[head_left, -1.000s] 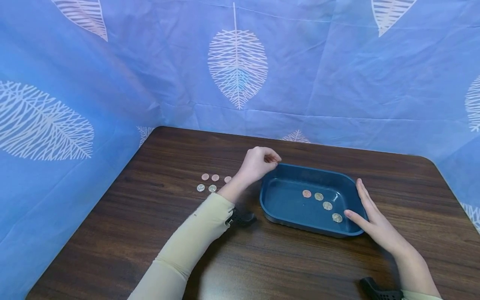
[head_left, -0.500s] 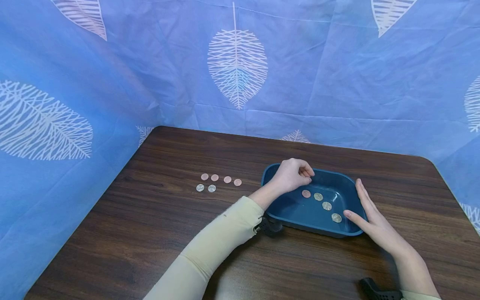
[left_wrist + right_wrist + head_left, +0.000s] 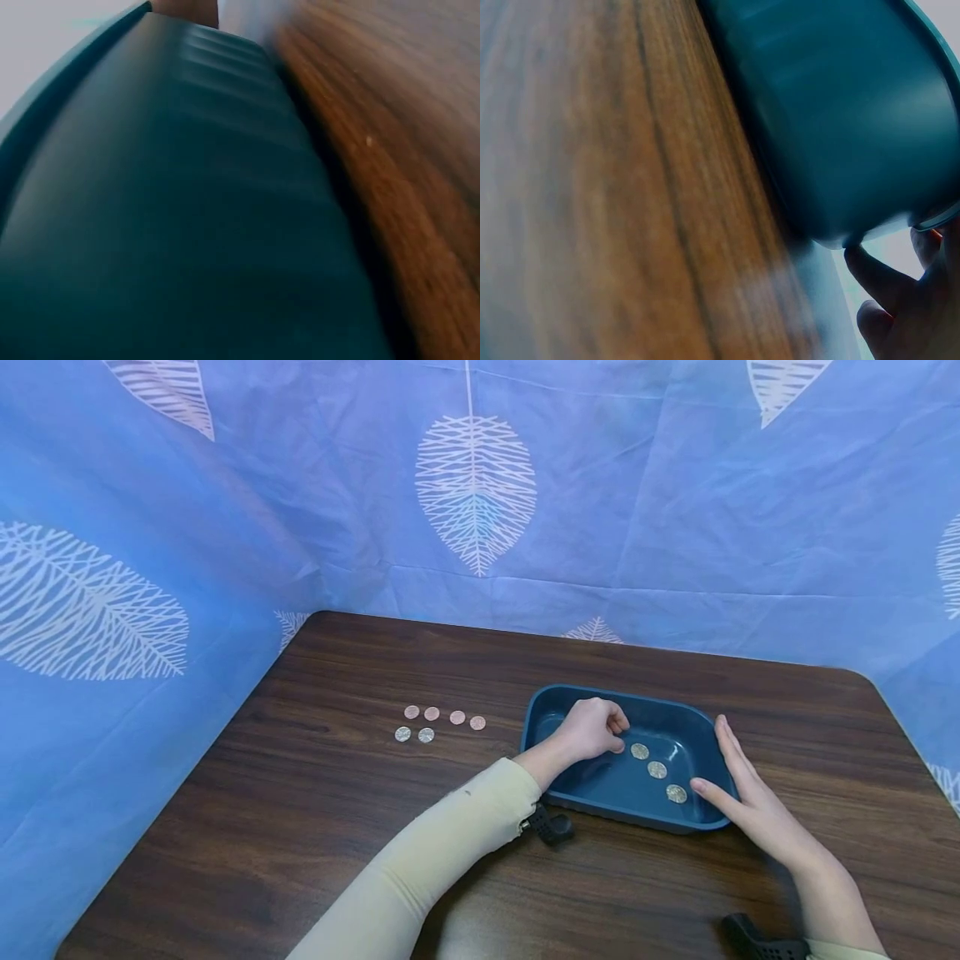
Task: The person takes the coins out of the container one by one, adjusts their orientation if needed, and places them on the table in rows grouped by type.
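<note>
Head view: a silver coin (image 3: 640, 751) lies just beside the curled left hand (image 3: 590, 729), its hold unclear.

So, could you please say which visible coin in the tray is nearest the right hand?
The frontmost coin, left of the right hand; the other two coins lie farther back and left.

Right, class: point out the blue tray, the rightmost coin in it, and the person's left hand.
Blue tray (image 3: 619, 785), head view: bare floor.
Rightmost coin (image 3: 677, 793), head view: middle of its face.
Left hand (image 3: 588, 729), head view: back of the hand.
</note>
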`<state>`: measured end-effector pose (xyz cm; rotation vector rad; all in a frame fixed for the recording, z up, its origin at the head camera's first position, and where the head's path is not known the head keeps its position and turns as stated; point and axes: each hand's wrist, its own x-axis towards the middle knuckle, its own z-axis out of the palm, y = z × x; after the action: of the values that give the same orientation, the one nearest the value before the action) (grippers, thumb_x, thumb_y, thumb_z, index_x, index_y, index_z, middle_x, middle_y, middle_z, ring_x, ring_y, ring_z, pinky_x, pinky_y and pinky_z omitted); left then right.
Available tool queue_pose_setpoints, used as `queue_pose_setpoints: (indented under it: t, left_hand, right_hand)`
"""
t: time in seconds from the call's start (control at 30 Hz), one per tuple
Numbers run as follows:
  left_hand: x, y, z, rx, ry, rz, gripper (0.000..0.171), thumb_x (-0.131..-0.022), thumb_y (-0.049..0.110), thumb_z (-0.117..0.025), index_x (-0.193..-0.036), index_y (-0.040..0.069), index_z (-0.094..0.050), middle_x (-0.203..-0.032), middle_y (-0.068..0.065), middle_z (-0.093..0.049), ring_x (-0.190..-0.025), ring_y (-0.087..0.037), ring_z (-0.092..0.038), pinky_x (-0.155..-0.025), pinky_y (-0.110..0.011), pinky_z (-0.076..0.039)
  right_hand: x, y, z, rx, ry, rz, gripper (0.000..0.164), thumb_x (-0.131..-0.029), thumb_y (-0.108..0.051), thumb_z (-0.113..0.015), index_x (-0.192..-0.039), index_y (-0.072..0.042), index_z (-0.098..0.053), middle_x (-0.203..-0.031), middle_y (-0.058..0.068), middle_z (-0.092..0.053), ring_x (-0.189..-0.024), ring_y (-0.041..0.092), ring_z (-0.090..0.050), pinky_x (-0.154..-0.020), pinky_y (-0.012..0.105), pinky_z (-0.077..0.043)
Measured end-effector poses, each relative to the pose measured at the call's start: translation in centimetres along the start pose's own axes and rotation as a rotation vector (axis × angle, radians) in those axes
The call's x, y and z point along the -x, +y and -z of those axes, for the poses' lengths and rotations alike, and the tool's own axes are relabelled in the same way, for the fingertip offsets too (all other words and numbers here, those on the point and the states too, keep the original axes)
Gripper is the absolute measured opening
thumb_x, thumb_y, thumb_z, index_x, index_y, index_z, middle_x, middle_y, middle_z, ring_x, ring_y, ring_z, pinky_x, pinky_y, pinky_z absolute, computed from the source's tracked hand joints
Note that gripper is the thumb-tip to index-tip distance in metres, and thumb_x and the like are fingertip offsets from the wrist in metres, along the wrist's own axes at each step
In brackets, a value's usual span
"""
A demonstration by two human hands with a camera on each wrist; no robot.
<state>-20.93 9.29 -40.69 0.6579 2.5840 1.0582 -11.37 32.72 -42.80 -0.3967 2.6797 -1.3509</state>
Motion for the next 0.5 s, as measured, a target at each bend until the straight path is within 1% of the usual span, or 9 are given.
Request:
queue_pose_setpoints:
  t: [0.1, 0.23, 0.3, 0.4, 0.5]
  left_hand:
    - [-0.13, -0.2, -0.11, -0.077, -0.038, -0.001, 0.021, -0.088, 0.011, -0.071, -0.109, 0.009, -0.07, -0.096, 0.002, -0.066, -0.085, -0.005, -0.058, -0.07, -0.013, -0.044]
    - [-0.25, -0.37, -0.29, -0.136, -0.073, -0.011, 0.023, -0.091, 0.013, -0.067, -0.113, 0.008, -0.069, -0.101, 0.002, -0.067, -0.089, -0.004, -0.06, -0.072, -0.012, -0.044]
    - [-0.3, -0.37, -0.41, -0.16, -0.082, -0.017, 0.022, -0.092, 0.013, -0.065, -0.113, 0.008, -0.068, -0.101, 0.002, -0.066, -0.087, -0.005, -0.06, -0.072, -0.012, -0.044]
    - [-0.4, -0.34, -0.65, -0.194, -0.086, -0.025, 0.02, -0.093, 0.013, -0.064, -0.112, 0.008, -0.068, -0.097, 0.002, -0.064, -0.08, -0.005, -0.056, -0.069, -0.012, -0.043]
    - [-0.44, -0.23, -0.93, -0.268, -0.094, -0.024, 0.017, -0.094, 0.015, -0.063, -0.109, 0.009, -0.067, -0.096, 0.003, -0.06, -0.079, -0.005, -0.051, -0.068, -0.013, -0.04]
  right_hand:
    - [0.0, 0.05, 0.01, 0.0, -0.002, 0.001, 0.085, -0.1, -0.018, -0.051, -0.148, -0.039, 0.016, -0.154, -0.011, 0.023, -0.139, 0.032, 0.022, -0.091, 0.078, 0.005]
    - [-0.03, 0.08, 0.01, -0.007, -0.005, 0.008, 0.085, -0.099, -0.017, -0.051, -0.148, -0.038, 0.015, -0.154, -0.011, 0.023, -0.139, 0.029, 0.023, -0.091, 0.078, 0.006]
    - [-0.06, 0.08, 0.01, -0.009, -0.007, 0.01, 0.085, -0.1, -0.017, -0.05, -0.148, -0.038, 0.016, -0.154, -0.012, 0.023, -0.139, 0.028, 0.023, -0.091, 0.078, 0.007]
    - [-0.1, 0.05, 0.03, -0.003, -0.005, 0.011, 0.085, -0.099, -0.017, -0.05, -0.148, -0.038, 0.016, -0.154, -0.011, 0.023, -0.139, 0.029, 0.023, -0.092, 0.078, 0.007]
    - [-0.12, 0.02, 0.07, 0.002, -0.003, 0.005, 0.085, -0.1, -0.018, -0.05, -0.148, -0.038, 0.016, -0.154, -0.009, 0.024, -0.139, 0.031, 0.023, -0.092, 0.077, 0.008]
